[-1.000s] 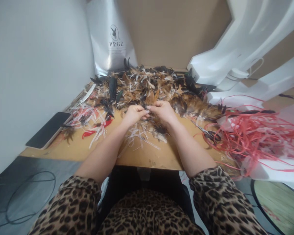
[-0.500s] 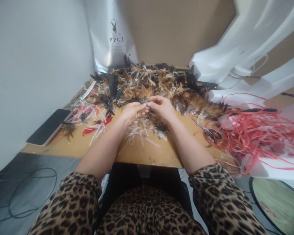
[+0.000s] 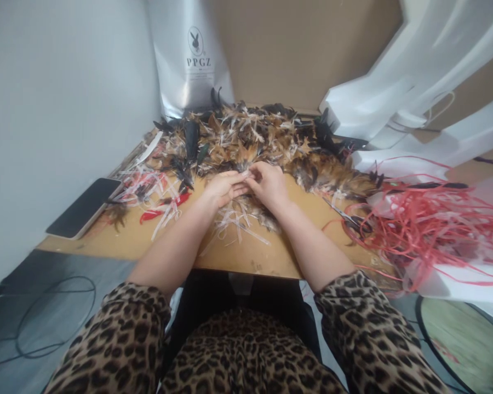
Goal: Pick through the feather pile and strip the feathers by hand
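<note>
Both hands meet over the middle of the table. My left hand (image 3: pixel 227 189) pinches the base of a small brown feather bunch (image 3: pixel 244 156), whose tips fan out away from me. At that same base, my right hand (image 3: pixel 270 186) is closed with thumb and fingers together; exactly what lies between its fingertips is hidden. Behind my hands spreads a big heap of brown and black feathers (image 3: pixel 267 128). Below them lie loose feathers with pale, thin ribbon ends (image 3: pixel 236 223).
A phone (image 3: pixel 84 208) lies at the left edge. Scissors (image 3: pixel 347 214) rest to the right, beside a tangle of red ribbon (image 3: pixel 439 230). Red and white scraps (image 3: pixel 148 189) lie left of my hands. A silver bag (image 3: pixel 189 82) stands behind the heap.
My right hand has curled in more, its fingers bent down beside the left fingertips. The left hand stays nearly in place with the feather bunch. The view has shifted slightly.
</note>
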Tool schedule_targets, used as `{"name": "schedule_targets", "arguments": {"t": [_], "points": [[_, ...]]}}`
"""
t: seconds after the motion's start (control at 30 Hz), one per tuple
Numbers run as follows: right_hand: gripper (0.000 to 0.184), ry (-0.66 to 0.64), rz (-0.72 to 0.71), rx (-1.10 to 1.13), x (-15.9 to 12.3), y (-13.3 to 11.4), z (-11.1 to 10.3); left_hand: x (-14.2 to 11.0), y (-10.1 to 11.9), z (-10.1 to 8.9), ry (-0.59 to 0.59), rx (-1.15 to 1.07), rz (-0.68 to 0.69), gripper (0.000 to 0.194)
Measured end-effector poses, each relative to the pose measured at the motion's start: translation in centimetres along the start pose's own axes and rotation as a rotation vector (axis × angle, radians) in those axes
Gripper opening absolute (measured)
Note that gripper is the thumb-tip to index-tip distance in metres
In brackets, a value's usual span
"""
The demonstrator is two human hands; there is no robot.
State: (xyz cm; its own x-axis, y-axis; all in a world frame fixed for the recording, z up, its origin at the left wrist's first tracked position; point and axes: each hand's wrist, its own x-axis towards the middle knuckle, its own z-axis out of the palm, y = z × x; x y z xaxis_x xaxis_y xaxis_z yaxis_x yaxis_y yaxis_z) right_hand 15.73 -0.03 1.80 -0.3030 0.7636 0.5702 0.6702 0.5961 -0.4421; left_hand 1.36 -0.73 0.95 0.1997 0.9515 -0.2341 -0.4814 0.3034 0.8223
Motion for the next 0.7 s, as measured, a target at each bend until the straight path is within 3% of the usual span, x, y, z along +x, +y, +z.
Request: {"name": "schedule_targets", "arguments": {"t": [0.13,0.23,0.33,0.47,0.6,0.7], "points": [[0.027,-0.142,0.135,0.144,0.4,1.0,-1.0,0.0,0.3,-0.3,0.034,0.036,0.045,0.01],[0.02,-0.253,0.233,0.218,0.8,2.2,-2.4,0.1,0.8,-0.6,0.077,-0.01,0.104,0.008],[0.015,-0.332,0.248,0.141,0.9,2.9,-3.2,0.2,1.1,-0.8,0.098,-0.034,0.104,0.007],[0.013,-0.452,0.216,-0.057,0.7,2.2,-2.8,0.3,1.1,-0.9,0.088,-0.022,0.1,0.007],[0.009,-0.455,0.237,-0.189,0.4,1.4,-1.8,0.3,1.0,-0.9,0.077,-0.008,0.115,0.005],[0.009,-0.308,0.331,0.058,0.6,1.5,-1.7,0.3,1.0,-0.8,0.072,-0.014,0.12,0.003]]}}
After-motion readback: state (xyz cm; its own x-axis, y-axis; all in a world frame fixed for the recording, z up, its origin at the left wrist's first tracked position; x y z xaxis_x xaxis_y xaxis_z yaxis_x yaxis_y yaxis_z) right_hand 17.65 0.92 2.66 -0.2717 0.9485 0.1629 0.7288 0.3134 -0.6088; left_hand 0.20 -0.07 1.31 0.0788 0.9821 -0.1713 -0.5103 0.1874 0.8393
